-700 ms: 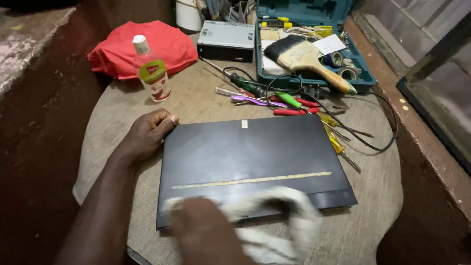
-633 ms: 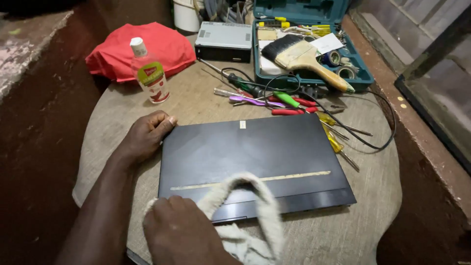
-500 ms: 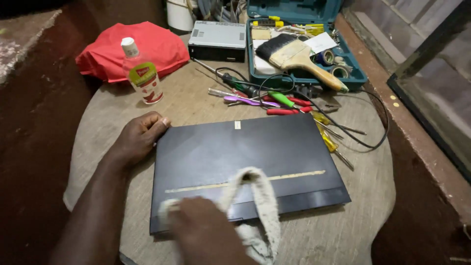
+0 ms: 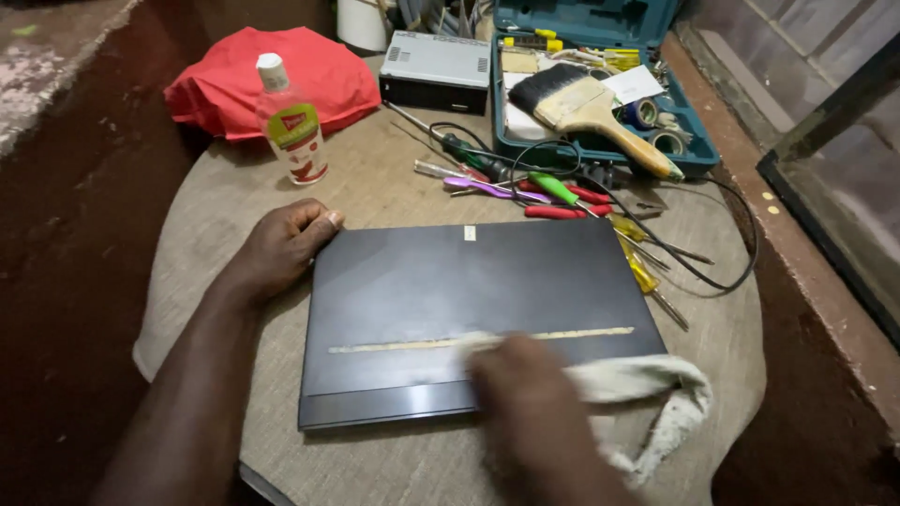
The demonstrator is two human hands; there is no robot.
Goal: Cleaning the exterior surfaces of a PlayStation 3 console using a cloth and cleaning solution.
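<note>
Right hand: where the view is nearest, the right hand [image 4: 525, 398] shows blurred over the near edge of the panel; fingers folded down onto a white cloth [image 4: 647, 394], holding it against the surface
Cloth: its loose end trails off the panel's near right corner onto the counter [image 4: 394, 468]
Panel: flat dark rectangular panel [image 4: 450, 290] lying mid-counter; a pale strip runs across it close to the near edge; a small pale sticker at the far edge
Left hand: the left hand [image 4: 281, 248] rests at the panel's far left corner; fingers curled, touching the edge, gripping nothing that I can make out
Beyond the panel: screwdrivers [image 4: 534, 192] and black cable, just beside the far edge; a small bottle [image 4: 291, 122] upright to the left
Far: red cloth [image 4: 262, 75]; grey box [image 4: 436, 67]; teal tool case [image 4: 600, 84] with a paintbrush [image 4: 591, 108] lying across it
</note>
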